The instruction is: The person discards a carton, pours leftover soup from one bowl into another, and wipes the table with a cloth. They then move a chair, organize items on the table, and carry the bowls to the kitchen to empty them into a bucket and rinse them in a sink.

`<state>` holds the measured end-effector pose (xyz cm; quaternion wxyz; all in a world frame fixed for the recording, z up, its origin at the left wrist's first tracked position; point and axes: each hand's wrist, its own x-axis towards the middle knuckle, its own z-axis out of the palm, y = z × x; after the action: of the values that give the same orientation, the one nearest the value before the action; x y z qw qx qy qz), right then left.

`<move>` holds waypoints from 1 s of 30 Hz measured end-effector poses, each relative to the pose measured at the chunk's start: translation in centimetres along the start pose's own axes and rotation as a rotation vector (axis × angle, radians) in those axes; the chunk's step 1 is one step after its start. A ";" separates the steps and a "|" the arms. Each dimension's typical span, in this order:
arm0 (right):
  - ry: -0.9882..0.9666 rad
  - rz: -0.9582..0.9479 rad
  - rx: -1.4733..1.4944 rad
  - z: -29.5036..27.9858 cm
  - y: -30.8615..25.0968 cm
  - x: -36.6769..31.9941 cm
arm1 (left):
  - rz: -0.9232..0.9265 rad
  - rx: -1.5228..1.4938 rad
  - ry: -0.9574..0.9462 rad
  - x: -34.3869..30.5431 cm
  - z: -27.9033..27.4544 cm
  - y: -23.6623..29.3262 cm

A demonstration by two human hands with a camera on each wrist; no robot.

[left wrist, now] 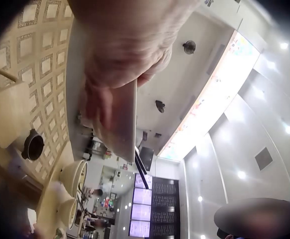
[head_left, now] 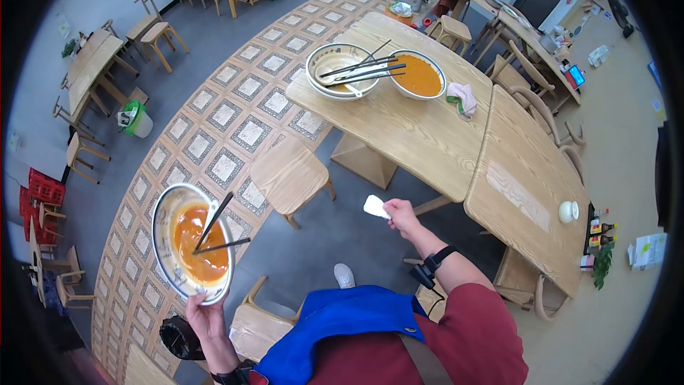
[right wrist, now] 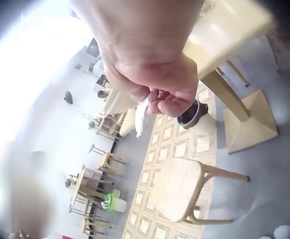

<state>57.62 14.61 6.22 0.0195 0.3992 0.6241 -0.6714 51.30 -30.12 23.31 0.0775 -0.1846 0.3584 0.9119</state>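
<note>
My left hand grips the near rim of a patterned bowl of orange soup with two dark chopsticks lying in it, held out over the tiled floor. In the left wrist view the left hand covers the bowl's underside. My right hand pinches a small white napkin in the air near the wooden table's front edge; in the right wrist view the curled fingers hold the napkin. On the table stand an emptier bowl with chopsticks and a soup bowl.
A pink-and-green cloth lies on the table by the bowls. A wooden stool stands between me and the table. A second table with a small white cup adjoins on the right. Chairs, a green-lined bin and red crates are at left.
</note>
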 end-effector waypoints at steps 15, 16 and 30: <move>0.087 -1.018 -0.598 -4.2 -31.7 5.6 | 0.000 0.207 -0.217 18.4 13.2 -2.5; 0.128 -1.064 -0.731 -3.7 -34.6 5.9 | -0.019 0.199 -0.229 19.6 13.5 -2.5; 0.023 -1.634 -1.411 4.5 -51.2 30.9 | 0.090 0.087 0.063 27.5 17.3 -7.0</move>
<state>7.41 36.63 30.59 -0.2146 -0.2331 0.9479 0.0338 23.09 -12.92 19.84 0.0332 -0.1936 0.4079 0.8916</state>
